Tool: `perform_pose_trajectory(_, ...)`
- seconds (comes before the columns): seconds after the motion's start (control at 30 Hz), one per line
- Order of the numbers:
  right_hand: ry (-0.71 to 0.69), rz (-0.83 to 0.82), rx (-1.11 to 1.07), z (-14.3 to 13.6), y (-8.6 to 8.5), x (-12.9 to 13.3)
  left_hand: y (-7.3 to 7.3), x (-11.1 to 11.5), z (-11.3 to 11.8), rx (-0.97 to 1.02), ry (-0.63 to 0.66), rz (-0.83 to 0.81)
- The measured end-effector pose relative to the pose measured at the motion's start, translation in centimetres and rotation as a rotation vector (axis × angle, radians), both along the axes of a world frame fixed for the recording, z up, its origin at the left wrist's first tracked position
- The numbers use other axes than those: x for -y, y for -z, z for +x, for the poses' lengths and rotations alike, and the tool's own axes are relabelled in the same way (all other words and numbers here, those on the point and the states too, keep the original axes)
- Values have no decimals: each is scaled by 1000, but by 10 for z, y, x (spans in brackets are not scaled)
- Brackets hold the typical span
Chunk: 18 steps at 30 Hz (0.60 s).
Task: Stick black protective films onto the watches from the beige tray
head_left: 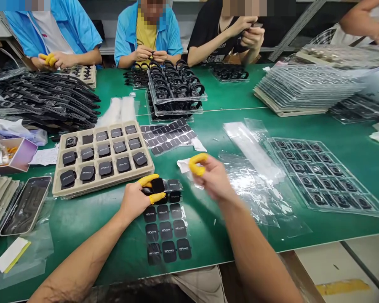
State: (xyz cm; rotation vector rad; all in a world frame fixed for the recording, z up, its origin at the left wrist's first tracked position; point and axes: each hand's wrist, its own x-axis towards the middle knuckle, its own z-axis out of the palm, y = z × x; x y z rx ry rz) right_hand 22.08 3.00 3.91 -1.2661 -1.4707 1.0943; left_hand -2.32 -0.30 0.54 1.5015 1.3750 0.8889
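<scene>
My left hand point(142, 193), with yellow finger cots on thumb and forefinger, grips a black square smartwatch body point(158, 185) over the top of a clear sheet of black "HiFuture" films point(166, 230). To its right, my right hand point(213, 176) is raised and blurred by motion. Its yellow-capped fingers are curled together; whatever is between them, if anything, cannot be made out. Left of my hands, a beige compartment tray point(102, 182) holds several watch bodies, most covered by the same printed film. One compartment in its back row shows no watch.
Further film sheets point(169, 136) lie behind my hands. Clear plastic bags point(249, 181) and a clear tray of watch parts point(325, 174) are on the right. A phone point(27, 204) lies left. Stacked strap trays point(175, 86) stand mid-table; co-workers point(147, 35) sit opposite.
</scene>
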Motion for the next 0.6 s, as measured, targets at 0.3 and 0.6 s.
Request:
perform_pose_trajectory(0.3, 229, 299, 838, 36, 25, -33, 3, -1, 1, 124, 14, -71)
perform_pose_trajectory(0.6, -95, 615, 375, -20, 4, -6, 2, 0, 3, 137, 29, -68)
